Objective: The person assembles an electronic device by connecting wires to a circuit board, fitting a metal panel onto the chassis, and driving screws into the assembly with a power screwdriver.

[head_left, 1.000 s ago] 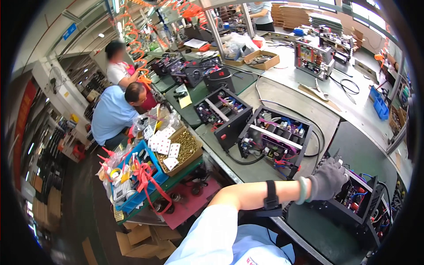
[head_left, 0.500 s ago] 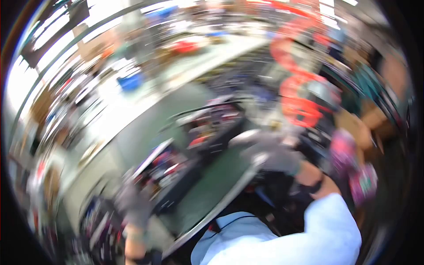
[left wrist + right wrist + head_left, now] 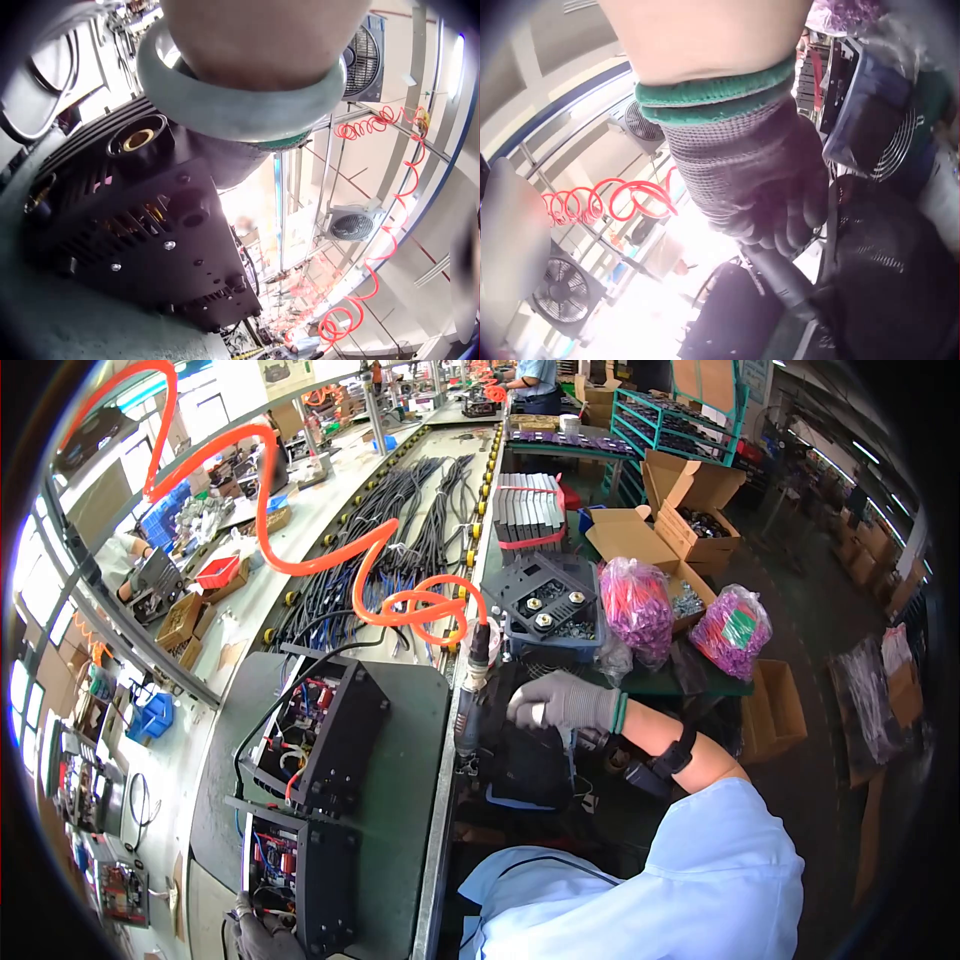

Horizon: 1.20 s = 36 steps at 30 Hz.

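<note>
My right hand (image 3: 565, 702), in a grey glove, is over the bench's front edge with fingers loosely bent, just right of an upright power screwdriver (image 3: 470, 705) on an orange coiled hose. In the right wrist view the fingertips overlap a dark cylindrical tool (image 3: 780, 276). My left hand (image 3: 262, 935), also gloved, is at the end of the nearer open black machine case (image 3: 305, 880), mostly cut off by the frame's bottom. The case shows wiring and boards inside; a brass socket (image 3: 139, 140) shows in the left wrist view, where the wrist hides the hand.
A second open machine case (image 3: 325, 735) stands just beyond on the green mat (image 3: 410, 710). Many black cables (image 3: 400, 510) lie on the roller line. Right of the bench are a blue bin (image 3: 590, 645) of small parts, bags of purple parts (image 3: 637, 605) and cardboard boxes (image 3: 700, 510).
The head view has swung to the right along the bench, with heavy blur midway. The right hand has moved beside the screwdriver. The left hand is now at the nearer case's end.
</note>
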Available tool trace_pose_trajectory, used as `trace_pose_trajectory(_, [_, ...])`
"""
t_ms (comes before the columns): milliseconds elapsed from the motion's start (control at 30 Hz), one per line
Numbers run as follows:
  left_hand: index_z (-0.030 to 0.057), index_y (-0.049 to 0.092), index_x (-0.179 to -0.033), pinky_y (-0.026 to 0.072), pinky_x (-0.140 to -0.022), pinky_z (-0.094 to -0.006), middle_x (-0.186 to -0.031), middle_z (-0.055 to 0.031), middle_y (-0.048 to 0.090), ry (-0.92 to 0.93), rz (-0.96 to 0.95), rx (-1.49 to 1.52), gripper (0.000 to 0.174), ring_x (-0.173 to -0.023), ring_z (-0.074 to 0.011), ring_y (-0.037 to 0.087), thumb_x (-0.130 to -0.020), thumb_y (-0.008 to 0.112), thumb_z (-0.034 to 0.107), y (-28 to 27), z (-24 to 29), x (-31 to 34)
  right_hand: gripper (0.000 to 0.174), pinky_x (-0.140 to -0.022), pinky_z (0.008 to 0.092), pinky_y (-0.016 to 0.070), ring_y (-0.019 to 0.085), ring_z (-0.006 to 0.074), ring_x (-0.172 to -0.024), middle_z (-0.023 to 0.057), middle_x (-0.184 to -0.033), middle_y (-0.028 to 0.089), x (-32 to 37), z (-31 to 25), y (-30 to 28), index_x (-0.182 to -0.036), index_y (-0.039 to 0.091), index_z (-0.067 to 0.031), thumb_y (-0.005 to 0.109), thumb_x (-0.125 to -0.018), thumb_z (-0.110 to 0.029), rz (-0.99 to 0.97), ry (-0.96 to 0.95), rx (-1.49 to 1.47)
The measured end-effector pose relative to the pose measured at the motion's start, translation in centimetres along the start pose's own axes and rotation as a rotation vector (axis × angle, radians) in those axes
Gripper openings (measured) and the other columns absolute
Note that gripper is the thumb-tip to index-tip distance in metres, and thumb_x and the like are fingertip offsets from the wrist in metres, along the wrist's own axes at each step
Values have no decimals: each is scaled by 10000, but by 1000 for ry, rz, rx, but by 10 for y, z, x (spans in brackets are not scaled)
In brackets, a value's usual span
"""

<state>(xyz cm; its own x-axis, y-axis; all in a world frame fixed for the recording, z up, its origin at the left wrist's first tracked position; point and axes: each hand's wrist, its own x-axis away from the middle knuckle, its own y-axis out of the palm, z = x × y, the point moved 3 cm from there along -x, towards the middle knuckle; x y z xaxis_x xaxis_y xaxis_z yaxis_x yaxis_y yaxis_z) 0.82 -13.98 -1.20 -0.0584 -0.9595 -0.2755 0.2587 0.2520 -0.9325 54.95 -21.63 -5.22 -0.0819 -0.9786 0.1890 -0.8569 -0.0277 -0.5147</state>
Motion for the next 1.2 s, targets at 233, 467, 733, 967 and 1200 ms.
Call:
trace_pose_trajectory(233, [34, 665, -1247, 535, -799, -441, -1031, -196, 726, 146, 159, 31, 339, -880, -358, 686, -921, 594, 94, 8, -17, 4, 282, -783, 298, 540, 674, 129, -794, 49, -888, 730, -5, 25, 18, -1111, 720, -51, 612, -916, -224, -2, 66, -48])
trace_pose_trajectory(467, [-2, 602, -1318, 522, -755, -391, -975, -182, 696, 55, 215, 205, 426, -854, -290, 678, -898, 537, -35, 28, -35, 2, 300, -815, 333, 544, 693, 168, -866, 86, -984, 740, -2, -7, 42, -1159, 699, -54, 617, -929, -228, -170, -37, 30])
trace_pose_trajectory(733, [54, 709, -1186, 473, -785, -417, -756, -143, 650, 111, 446, -85, 456, -730, -319, 605, -742, 619, -6, 5, -7, 1, 267, -827, 304, 537, 684, 148, -908, 91, -983, 740, -6, 18, 22, -1110, 706, -2, 719, -882, -142, 133, 8, 34])
trace_pose_trajectory(967, [86, 639, -1284, 453, -835, -443, -824, -128, 676, 54, 387, -41, 529, -792, -328, 610, -761, 635, 12, 7, -13, 3, 428, -827, 270, 514, 630, 125, -958, 58, -1085, 682, -27, 36, 22, -1283, 592, 27, 696, -889, -103, 208, 14, -262])
trace_pose_trajectory(1200, [4, 619, -1303, 472, -931, -490, -1143, -196, 610, 135, 823, -195, 411, -1061, -383, 594, -938, 610, 194, -22, 6, 32, 396, -892, 277, 476, 585, 121, -1017, 20, -1098, 653, -66, 37, 19, -1244, 632, 12, 704, -885, -139, 165, -172, -282])
